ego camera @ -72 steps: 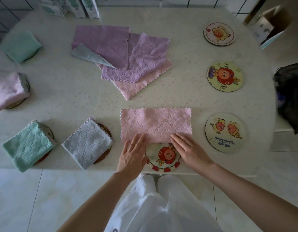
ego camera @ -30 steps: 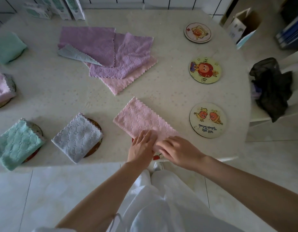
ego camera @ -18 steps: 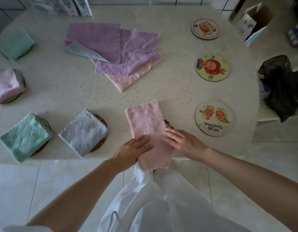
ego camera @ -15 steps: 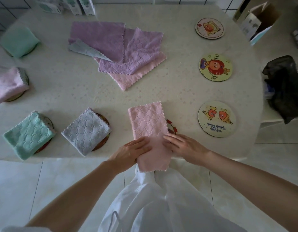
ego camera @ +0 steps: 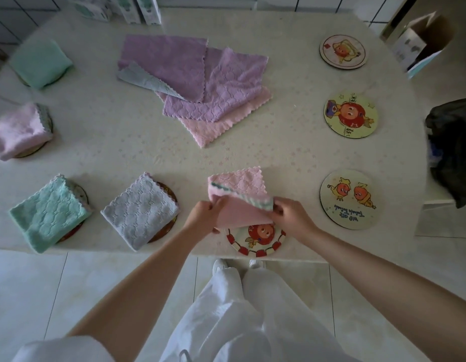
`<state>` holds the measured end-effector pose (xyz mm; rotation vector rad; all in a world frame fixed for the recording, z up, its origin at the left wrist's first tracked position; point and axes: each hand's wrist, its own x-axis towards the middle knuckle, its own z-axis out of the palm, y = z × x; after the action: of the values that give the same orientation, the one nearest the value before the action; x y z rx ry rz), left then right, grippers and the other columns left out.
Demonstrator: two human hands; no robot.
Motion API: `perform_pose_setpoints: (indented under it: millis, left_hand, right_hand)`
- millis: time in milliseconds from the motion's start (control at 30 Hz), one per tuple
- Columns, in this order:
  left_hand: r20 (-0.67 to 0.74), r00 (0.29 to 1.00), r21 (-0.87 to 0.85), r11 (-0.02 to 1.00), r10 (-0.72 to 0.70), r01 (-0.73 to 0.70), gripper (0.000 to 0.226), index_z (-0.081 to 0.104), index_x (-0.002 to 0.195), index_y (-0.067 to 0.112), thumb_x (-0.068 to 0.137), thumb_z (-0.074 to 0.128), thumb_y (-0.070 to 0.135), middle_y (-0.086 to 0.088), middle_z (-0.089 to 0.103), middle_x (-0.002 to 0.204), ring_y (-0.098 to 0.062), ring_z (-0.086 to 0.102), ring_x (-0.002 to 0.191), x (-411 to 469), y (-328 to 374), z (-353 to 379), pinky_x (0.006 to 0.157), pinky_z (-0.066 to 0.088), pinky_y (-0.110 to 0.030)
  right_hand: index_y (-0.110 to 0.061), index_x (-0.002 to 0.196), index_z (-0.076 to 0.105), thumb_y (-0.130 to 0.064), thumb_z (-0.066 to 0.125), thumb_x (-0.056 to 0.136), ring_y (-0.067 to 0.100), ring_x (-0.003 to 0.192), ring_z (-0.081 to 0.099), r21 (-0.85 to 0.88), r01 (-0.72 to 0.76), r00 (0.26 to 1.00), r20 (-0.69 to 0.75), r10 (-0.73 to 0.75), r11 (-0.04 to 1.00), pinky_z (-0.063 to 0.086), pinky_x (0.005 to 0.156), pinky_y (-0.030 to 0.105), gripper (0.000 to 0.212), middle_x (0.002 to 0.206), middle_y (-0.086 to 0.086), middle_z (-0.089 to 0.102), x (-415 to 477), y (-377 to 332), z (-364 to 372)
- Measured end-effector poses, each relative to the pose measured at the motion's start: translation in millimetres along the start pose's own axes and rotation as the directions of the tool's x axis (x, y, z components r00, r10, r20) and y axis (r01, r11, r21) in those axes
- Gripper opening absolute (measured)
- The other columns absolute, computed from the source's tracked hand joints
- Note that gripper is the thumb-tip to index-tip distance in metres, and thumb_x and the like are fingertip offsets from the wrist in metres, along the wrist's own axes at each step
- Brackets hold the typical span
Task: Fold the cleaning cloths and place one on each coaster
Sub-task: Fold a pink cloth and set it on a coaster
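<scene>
The near coaster point(ego camera: 255, 241) is half hidden by the pink cloth point(ego camera: 241, 214). The left coasters point(ego camera: 170, 195) are mostly covered by folded cloths point(ego camera: 140, 211). The far boxes point(ego camera: 137, 9) are cropped.

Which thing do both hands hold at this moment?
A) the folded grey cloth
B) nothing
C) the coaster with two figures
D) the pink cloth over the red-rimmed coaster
D: the left hand and the right hand each pinch a side of the pink cloth, lifted in a fold above the red-rimmed coaster.
</scene>
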<state>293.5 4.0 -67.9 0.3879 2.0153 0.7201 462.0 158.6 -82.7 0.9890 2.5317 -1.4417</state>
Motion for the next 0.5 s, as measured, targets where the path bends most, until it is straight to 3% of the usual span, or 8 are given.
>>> perform_pose_setpoints:
  millis: [67,133,300,400,500]
  left_hand:
    - [0.002,0.996,-0.142,0.986,-0.090,0.089,0.043,0.057,0.100,0.006,0.097,0.041,0.045,-0.012,0.063,0.094,-0.020,0.065,0.071,8,5,-2,0.056,0.059,-0.029]
    - [0.011,0.990,-0.225,0.965,-0.138,0.137,0.039,0.058,0.105,0.009,0.098,0.041,0.044,-0.011,0.065,0.097,-0.021,0.066,0.076,11,5,-3,0.056,0.058,-0.028]
    - [-0.025,0.990,-0.249,0.960,-0.136,0.126,0.028,0.064,0.109,0.007,0.097,0.049,0.027,-0.007,0.061,0.085,-0.016,0.056,0.068,13,-5,1,0.050,0.049,-0.020]
    - [-0.047,0.992,-0.230,0.968,-0.114,0.100,0.029,0.061,0.118,0.007,0.097,0.048,0.023,-0.008,0.062,0.090,-0.017,0.057,0.069,13,-7,3,0.051,0.050,-0.023]
    - [-0.072,0.993,-0.218,0.973,-0.090,0.072,0.038,0.049,0.133,0.014,0.097,0.048,0.027,-0.009,0.062,0.105,-0.019,0.063,0.076,14,-5,1,0.051,0.053,-0.025]
  right_hand:
    - [-0.010,0.068,0.058,-0.031,0.060,0.090,0.013,0.048,0.043,0.032,-0.106,0.993,-0.039,0.108,0.994,0.034,0.049,0.024,0.030,0.057,-0.001,0.052,13,-3,-1]
    - [-0.016,0.061,0.051,-0.031,0.060,0.091,0.009,0.048,0.043,-0.019,-0.153,0.988,-0.041,0.152,0.988,0.032,0.048,0.021,0.034,0.053,-0.003,0.049,23,-4,-2]
    - [-0.014,0.061,0.047,-0.033,0.055,0.093,0.012,0.049,0.042,-0.049,-0.213,0.977,-0.036,0.212,0.976,0.033,0.051,0.027,0.038,0.052,-0.002,0.046,33,-5,3]
    - [-0.010,0.072,0.054,-0.039,0.055,0.090,0.012,0.052,0.044,-0.029,-0.218,0.974,-0.073,0.215,0.976,0.035,0.052,0.028,0.034,0.058,-0.002,0.049,36,-10,8]
    - [-0.013,0.080,0.054,-0.031,0.055,0.092,0.012,0.057,0.045,0.037,-0.221,0.966,-0.128,0.224,0.975,0.033,0.052,0.025,0.022,0.065,-0.004,0.051,40,-18,12]
